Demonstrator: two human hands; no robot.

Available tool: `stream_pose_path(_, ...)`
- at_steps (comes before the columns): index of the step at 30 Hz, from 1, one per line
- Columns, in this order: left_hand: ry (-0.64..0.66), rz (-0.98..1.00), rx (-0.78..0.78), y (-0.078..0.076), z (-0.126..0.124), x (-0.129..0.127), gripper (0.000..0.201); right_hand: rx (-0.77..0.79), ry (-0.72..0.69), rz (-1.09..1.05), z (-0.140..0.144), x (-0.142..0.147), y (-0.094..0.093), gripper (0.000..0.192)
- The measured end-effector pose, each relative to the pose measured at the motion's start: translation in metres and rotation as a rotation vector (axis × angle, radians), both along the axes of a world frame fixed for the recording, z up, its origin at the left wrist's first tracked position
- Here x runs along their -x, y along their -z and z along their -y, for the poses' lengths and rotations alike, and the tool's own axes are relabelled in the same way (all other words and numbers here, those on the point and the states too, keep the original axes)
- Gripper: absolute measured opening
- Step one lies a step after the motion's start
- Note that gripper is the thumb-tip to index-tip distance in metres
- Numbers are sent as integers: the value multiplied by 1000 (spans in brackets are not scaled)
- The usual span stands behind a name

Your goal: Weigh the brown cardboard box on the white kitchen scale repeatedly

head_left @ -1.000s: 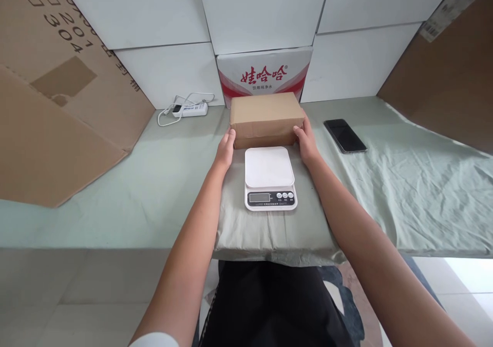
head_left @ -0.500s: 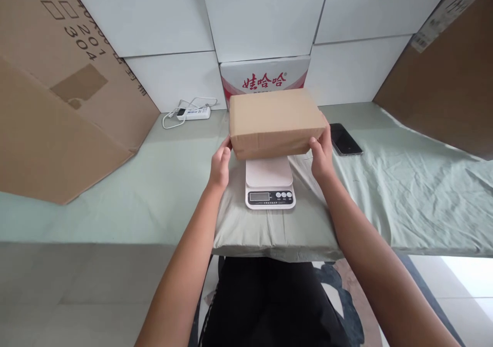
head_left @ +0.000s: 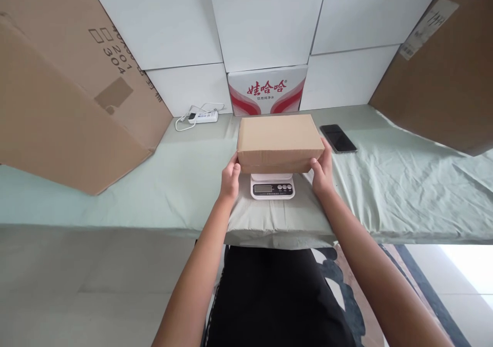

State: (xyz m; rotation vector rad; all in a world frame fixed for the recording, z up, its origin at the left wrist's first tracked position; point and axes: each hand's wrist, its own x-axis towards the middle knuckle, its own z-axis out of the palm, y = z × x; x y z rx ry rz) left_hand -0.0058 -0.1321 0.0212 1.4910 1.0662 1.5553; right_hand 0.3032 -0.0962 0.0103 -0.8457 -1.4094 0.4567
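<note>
Both hands grip a brown cardboard box over a white kitchen scale at the near edge of a cloth-covered table.

Nearest, the table's front edge point(head_left: 115, 228) runs across the view, and the green cloth folds over it below the scale point(head_left: 272, 187). Only the scale's display strip shows; the box point(head_left: 280, 142) hides its platform, so whether the box rests on it cannot be told. The left hand point(head_left: 230, 178) clasps the box's left end and the right hand point(head_left: 322, 171) its right end, fingertips partly hidden behind it. Bare cloth lies open on both sides. Farther right lies a dark phone point(head_left: 338, 138); farther left, a white power strip point(head_left: 203, 116). At the back stands a red-and-white carton point(head_left: 267, 90), flanked by large cardboard sheets cut off by the frame.
</note>
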Motion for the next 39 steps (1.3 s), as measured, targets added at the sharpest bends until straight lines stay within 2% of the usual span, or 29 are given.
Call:
stream_pose_path(6,-61,6,-39,-3,-2,-2,76,8,23,-13,1,0,3,86)
stream_pose_path(18,-114,-58,-56,-1,0,2,84,-14,110,-2,18,8,-5,72)
stream_pose_path(26,-164,-98,-55,-2,-1,4,82,-43,141,3,16,8,-5,73)
stream_pose_path(33,-150,-62,-38,1,4,2,79,-73,119,-25,15,3,-6,66)
stream_pose_path(39,-156,-71,-30,2,10,2,76,-50,117,0,14,2,-5,86)
